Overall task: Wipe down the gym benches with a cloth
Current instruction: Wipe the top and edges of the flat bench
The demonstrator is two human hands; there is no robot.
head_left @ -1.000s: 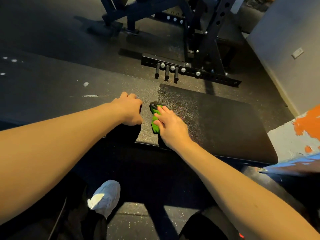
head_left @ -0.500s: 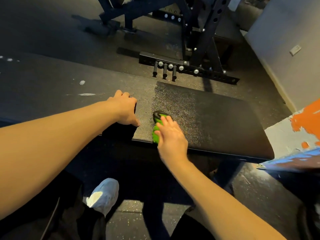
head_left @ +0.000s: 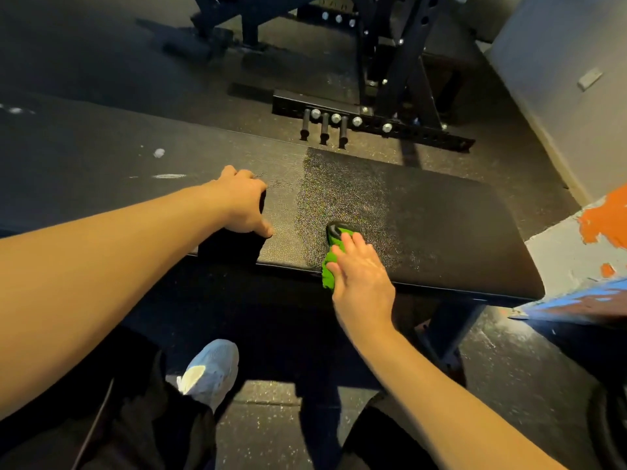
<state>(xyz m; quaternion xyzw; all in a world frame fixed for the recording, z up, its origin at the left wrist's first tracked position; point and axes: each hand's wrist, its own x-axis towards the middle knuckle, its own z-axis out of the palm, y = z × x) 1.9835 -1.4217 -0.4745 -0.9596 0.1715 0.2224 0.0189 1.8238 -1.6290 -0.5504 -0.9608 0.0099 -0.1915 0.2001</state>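
Cloth [head_left: 328,275] on bench [head_left: 441,225], pressed by right hand [head_left: 363,278], fingers [head_left: 353,247] straight together; left hand [head_left: 242,205] fingers curled.

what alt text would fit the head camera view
A person's right hand presses a bunched green cloth onto a black padded gym bench near its front edge. The left hand rests on the bench, apart from the cloth; a black steel rack stands behind.

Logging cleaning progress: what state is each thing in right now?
bench pad: right part darker, seemingly damp; left part lighter, with white marks.
green cloth: bunched, pressed onto the pad's near edge.
right hand: fingers straight, pressing the cloth.
left hand: fingers curled, resting on the pad.
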